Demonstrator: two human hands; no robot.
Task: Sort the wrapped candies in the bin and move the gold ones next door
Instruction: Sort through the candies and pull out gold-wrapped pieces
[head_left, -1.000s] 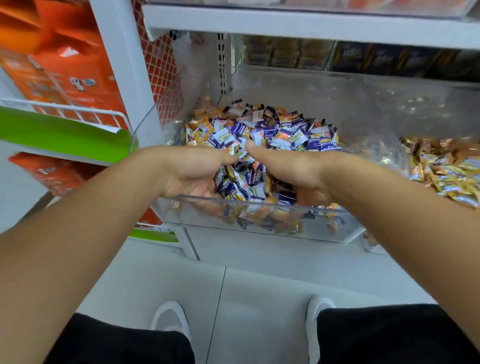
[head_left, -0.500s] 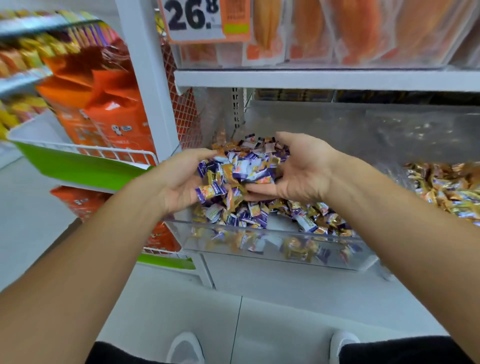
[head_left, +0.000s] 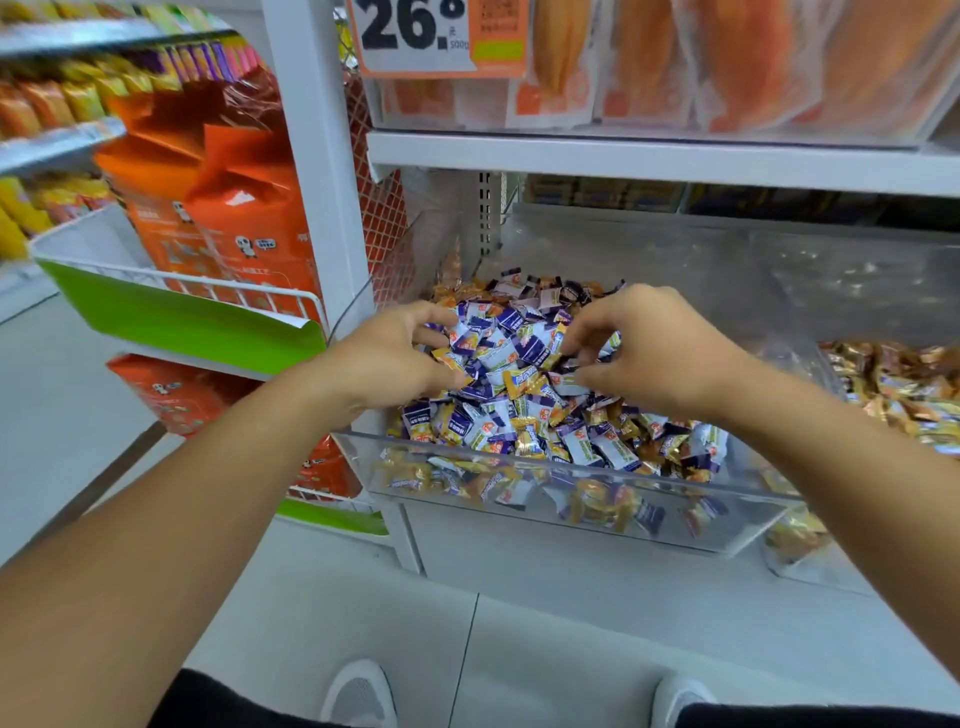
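2 hands (head_left: 395, 358) in 1 bin (head_left: 571, 499), candies (head_left: 509, 358) uncountable.

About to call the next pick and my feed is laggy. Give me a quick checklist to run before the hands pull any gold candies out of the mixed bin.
1. Both hands in the mixed bin: ok. Left hand and right hand sit on the heap.
2. Gold candies reachable: ok. Several lie among the purple-and-white candies, one gold candy between the hands.
3. A gold candy already gripped: cannot tell. Fingers are curled into the pile.
4. Neighbouring bin of gold candies on the right, open: ok.
5. Path rightward clear: ok. Only the clear divider stands between.
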